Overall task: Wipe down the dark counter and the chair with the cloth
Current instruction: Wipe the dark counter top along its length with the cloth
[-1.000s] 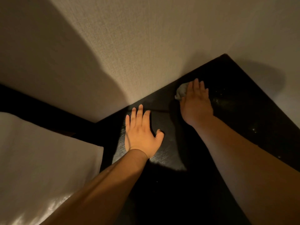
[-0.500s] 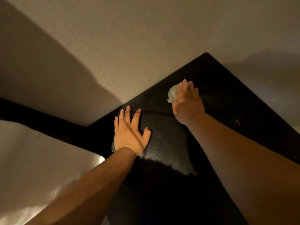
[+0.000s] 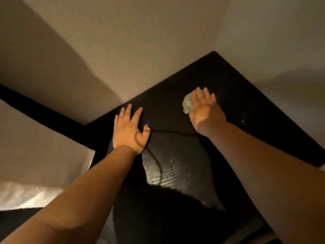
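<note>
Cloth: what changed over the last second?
The right hand slid the cloth off the wall line, out across the counter, away from the left hand. Nothing taken or let go. Left hand stays flat on the counter; right hand still presses the cloth.

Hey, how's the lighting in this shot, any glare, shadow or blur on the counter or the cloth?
Head view: dim, warm light; mid-frame glare on the dark counter shows its grain; a heavy shadow blackens the counter's near part; the cloth under the right hand looks slightly blurred.
</note>
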A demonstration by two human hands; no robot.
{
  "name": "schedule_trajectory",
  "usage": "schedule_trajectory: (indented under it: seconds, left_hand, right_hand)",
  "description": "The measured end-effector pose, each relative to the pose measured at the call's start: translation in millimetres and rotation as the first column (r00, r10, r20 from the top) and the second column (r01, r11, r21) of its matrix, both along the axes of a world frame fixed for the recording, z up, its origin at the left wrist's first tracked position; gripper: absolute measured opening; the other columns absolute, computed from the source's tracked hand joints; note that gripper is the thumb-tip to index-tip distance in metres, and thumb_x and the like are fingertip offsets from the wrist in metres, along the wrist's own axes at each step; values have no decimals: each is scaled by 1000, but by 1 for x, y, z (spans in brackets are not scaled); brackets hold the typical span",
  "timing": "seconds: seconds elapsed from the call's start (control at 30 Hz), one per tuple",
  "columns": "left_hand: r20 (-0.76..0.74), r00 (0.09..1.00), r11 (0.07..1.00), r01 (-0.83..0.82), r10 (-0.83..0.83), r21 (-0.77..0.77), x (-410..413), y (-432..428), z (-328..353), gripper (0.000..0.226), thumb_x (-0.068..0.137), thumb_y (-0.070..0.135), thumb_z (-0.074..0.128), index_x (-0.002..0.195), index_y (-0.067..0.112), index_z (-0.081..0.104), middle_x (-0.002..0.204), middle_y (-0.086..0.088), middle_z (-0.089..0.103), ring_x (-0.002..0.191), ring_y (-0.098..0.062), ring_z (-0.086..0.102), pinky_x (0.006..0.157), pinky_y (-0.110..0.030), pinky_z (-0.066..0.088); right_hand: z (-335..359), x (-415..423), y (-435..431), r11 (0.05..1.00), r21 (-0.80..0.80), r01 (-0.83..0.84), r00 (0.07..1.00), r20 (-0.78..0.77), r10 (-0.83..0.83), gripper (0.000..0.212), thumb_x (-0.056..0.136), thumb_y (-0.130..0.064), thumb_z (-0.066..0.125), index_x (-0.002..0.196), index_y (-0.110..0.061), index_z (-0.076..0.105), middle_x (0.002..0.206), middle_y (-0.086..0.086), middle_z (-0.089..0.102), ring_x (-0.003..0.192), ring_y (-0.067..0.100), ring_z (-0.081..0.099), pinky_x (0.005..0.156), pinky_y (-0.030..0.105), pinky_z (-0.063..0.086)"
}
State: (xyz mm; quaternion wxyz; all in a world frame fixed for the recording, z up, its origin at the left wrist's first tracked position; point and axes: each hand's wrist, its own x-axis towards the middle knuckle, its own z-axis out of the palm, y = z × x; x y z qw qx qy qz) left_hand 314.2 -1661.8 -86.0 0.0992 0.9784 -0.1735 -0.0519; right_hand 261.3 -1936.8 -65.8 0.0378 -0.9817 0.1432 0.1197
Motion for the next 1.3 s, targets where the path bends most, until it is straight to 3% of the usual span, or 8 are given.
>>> schedule_trajectory:
  seconds: [0.07,0.23,0.33,0.43,0.6,0.83,1.1,1.3]
  left_hand:
    - [-7,1000,1000,-7,7,22,-1,-2,2,73,96,57,36,165,33,30,174,-9,17,161,-30,9,132,-48,6]
    - [-76,991,993,-113,114,13,-31,-37,12,67,100,49,47,164,35,31,175,-8,15,162,-33,5,131,-55,1]
    - [-195,981,999,-28,24,-16,-58,-87,14,69,101,56,40,165,42,19,177,-1,-2,162,-29,-13,126,-59,-15]
    - [-189,982,998,1,9,55,-61,-115,11,69,103,56,30,166,45,4,176,1,-11,160,-31,-20,124,-67,-12]
    - [-136,990,995,-13,27,98,-57,-120,1,73,99,65,25,165,48,-1,176,4,-12,161,-30,-19,126,-64,-12]
    - [-83,997,996,5,3,87,-60,-117,0,74,99,68,20,166,44,1,177,2,-9,161,-31,-15,127,-63,-6]
    - [-78,997,996,-10,17,89,-56,-118,0,75,97,68,22,166,46,1,177,5,-7,162,-28,-13,128,-60,-7]
    - [-73,997,995,-12,20,102,-55,-118,1,76,96,70,22,165,47,3,177,5,-6,162,-27,-13,129,-60,-6]
  right_hand:
    - [-1,-20,22,998,-5,-69,997,-29,69,77,102,-38,39,162,-6,4,171,14,0,157,36,-2,127,48,1]
    - [-11,-101,54,928,113,-354,934,95,345,73,88,-38,35,152,-5,45,161,14,39,152,34,30,126,46,19]
    - [-1,-91,26,907,79,-414,910,46,412,71,97,-37,31,162,-9,22,170,9,17,158,26,7,127,41,3]
    - [2,-54,-17,967,16,-256,966,-45,256,70,107,-37,29,163,-10,-5,171,7,-11,157,25,-13,123,39,-12]
    - [-9,-34,-53,1000,19,21,1000,12,-22,67,109,-46,20,163,-12,2,172,10,-2,158,30,-7,127,45,-2]
    - [-7,-69,-36,909,186,-372,928,105,358,78,97,-51,1,163,-14,16,171,4,6,158,22,0,125,36,-6]
    - [-9,5,-78,992,125,0,993,121,-16,62,110,-35,27,163,-8,11,171,14,5,158,33,-1,126,45,-1]
    - [-3,-44,-33,941,173,-290,956,83,280,65,109,-34,25,163,-12,-6,171,6,-15,157,23,-17,127,40,-9]
